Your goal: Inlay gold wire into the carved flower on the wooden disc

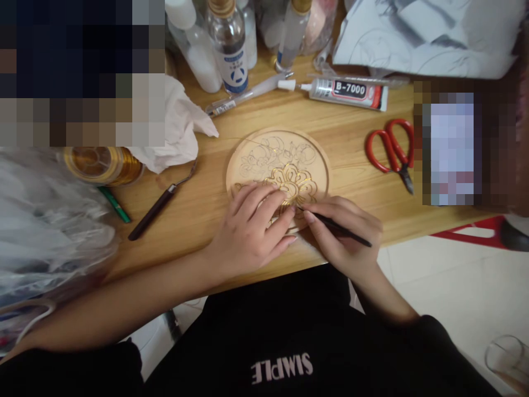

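two hands [258, 223] [345, 234] on round board [320, 146], right gripping tweezers [343, 229]

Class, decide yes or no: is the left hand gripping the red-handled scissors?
No, the scissors lie on the table.

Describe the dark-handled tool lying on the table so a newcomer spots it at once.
On the wooden table, find the round board under the left hand, then look left. Nearer the body than the crumpled tissue lies a slim, dark-handled tool. Its thin, bent metal end sets it apart from the green stick beside it.
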Motion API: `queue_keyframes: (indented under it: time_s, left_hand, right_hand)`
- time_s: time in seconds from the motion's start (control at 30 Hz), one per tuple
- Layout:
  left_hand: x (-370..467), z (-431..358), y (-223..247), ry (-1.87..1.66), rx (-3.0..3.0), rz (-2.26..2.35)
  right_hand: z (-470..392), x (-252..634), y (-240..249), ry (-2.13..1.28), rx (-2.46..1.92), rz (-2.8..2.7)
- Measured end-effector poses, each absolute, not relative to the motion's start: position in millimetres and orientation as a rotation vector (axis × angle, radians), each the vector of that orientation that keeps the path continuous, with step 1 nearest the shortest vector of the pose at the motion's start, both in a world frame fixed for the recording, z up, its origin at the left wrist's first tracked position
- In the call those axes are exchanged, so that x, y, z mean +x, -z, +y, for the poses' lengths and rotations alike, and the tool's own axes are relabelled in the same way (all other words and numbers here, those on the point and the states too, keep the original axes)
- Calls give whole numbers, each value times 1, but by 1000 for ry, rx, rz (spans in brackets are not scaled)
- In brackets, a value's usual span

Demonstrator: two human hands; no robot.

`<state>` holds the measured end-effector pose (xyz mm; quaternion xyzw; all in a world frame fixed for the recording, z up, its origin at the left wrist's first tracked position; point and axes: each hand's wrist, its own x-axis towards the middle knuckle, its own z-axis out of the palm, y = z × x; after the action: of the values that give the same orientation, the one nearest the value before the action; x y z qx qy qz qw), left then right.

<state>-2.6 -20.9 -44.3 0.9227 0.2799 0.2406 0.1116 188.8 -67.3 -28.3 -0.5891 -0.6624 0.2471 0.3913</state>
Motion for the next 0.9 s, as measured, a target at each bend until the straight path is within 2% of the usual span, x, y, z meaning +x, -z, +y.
queue_keyframes:
  time_s: [0.9]
  left_hand:
    - [-1, -19, 37, -612, 2808, 792]
  right_hand:
    - [-63, 194, 26, -628, -1474, -1784]
